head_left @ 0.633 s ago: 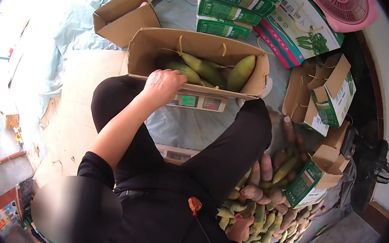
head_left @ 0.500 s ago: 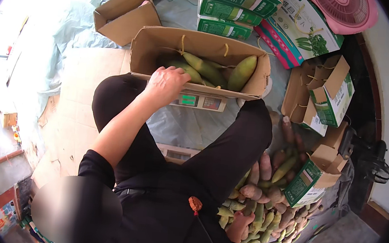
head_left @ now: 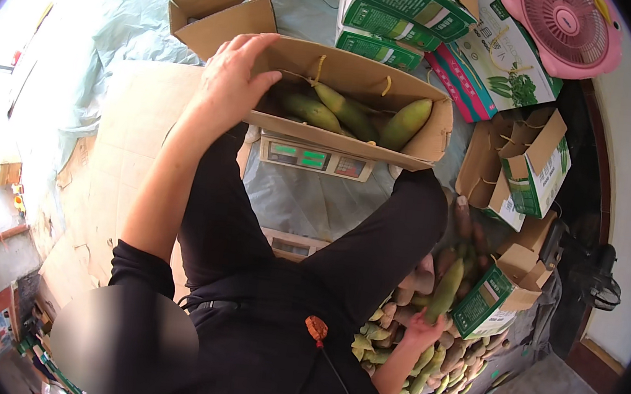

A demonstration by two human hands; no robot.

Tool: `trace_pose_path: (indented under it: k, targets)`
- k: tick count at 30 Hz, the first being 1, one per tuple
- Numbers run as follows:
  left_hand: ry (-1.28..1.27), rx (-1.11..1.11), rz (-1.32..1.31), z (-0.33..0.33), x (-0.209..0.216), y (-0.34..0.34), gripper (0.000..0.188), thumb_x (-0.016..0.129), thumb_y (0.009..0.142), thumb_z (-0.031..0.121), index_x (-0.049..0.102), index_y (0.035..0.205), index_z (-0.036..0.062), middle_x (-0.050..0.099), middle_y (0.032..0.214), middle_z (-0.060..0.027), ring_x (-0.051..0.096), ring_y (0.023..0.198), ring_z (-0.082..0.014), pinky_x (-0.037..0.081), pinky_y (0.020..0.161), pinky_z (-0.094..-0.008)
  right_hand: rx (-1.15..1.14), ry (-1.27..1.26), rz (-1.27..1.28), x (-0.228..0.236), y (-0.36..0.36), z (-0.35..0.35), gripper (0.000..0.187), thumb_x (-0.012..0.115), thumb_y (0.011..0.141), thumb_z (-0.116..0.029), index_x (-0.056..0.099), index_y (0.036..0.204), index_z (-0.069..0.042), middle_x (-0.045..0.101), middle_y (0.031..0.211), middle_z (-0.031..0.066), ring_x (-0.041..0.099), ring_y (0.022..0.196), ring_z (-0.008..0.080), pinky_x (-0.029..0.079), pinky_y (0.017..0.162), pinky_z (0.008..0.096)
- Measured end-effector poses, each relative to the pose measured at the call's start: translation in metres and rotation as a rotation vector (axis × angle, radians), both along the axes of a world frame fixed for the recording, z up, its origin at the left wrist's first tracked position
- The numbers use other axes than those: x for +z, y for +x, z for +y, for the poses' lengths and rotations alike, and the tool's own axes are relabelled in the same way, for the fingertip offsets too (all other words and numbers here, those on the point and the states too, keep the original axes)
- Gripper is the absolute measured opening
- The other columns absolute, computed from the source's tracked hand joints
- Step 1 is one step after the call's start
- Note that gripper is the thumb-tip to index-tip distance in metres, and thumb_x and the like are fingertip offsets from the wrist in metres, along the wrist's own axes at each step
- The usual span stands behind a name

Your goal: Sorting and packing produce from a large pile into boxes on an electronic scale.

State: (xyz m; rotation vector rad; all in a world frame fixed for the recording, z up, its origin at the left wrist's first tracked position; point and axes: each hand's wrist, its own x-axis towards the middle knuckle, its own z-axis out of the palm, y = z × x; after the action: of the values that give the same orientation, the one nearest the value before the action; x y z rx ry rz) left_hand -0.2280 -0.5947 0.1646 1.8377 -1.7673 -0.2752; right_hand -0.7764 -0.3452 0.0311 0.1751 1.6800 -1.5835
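An open cardboard box (head_left: 417, 142) sits on a small weighing scale (head_left: 316, 158) in front of my knees. Several long green fruits (head_left: 404, 122) lie inside it. My left hand (head_left: 231, 80) grips the box's near left corner, fingers over the rim. Down at the right, my right hand (head_left: 424, 333) is closed around the lower end of one long green fruit (head_left: 447, 288), holding it upright just above a pile of green and brownish fruits (head_left: 456, 362) beside my right leg.
Stacked green cartons (head_left: 396, 13) and a pink fan (head_left: 571, 31) stand behind the scale. An empty open carton (head_left: 224, 7) lies at the back left. Small green-and-white boxes (head_left: 533, 174) crowd the right side. Flattened cardboard (head_left: 125, 138) covers the floor on the left.
My left hand has slid from the box's front wall up to its left corner. My right hand has come off the pile holding one long green fruit.
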Motion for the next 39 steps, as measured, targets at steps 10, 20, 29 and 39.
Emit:
trace_pose_path:
  k: [10, 20, 29, 39]
  targets:
    - [0.233, 0.126, 0.068, 0.0, -0.062, 0.047, 0.059, 0.068, 0.08, 0.021, 0.043, 0.133, 0.0085, 0.05, 0.127, -0.0148, 0.047, 0.119, -0.0327, 0.04, 0.098, -0.042, 0.693, -0.411, 0.321, 0.126, 0.069, -0.185, 0.054, 0.057, 0.079, -0.02, 0.044, 0.126, 0.004, 0.056, 0.111, 0.0134, 0.058, 0.088, 0.0224, 0.047, 0.074, 0.0307]
    - [0.297, 0.186, -0.058, -0.001, -0.055, 0.034, 0.055, 0.065, 0.082, 0.019, 0.044, 0.132, 0.0092, 0.049, 0.128, -0.0142, 0.047, 0.12, -0.0306, 0.04, 0.096, -0.0433, 1.43, -0.403, 0.115, 0.142, 0.207, -0.306, 0.043, 0.055, 0.078, -0.012, 0.054, 0.118, 0.004, 0.06, 0.11, 0.009, 0.056, 0.103, 0.0166, 0.043, 0.091, 0.0285]
    - [0.254, 0.165, -0.028, -0.007, -0.061, 0.035, 0.052, 0.065, 0.082, 0.016, 0.046, 0.13, 0.007, 0.054, 0.121, -0.0157, 0.05, 0.115, -0.0319, 0.042, 0.095, -0.0411, 1.636, -0.244, 0.477, 0.071, 0.301, -0.353, 0.046, 0.063, 0.084, -0.024, 0.053, 0.125, -0.007, 0.06, 0.11, 0.0022, 0.055, 0.1, 0.0091, 0.043, 0.078, 0.0254]
    - [0.217, 0.099, -0.019, -0.013, -0.075, 0.042, 0.054, 0.067, 0.079, 0.014, 0.048, 0.129, 0.0089, 0.055, 0.119, -0.017, 0.054, 0.109, -0.0319, 0.044, 0.093, -0.0392, 1.17, -0.417, 0.445, 0.122, 0.151, -0.314, 0.027, 0.058, 0.091, -0.019, 0.058, 0.115, -0.006, 0.065, 0.104, 0.0054, 0.061, 0.092, 0.0114, 0.045, 0.075, 0.0233]
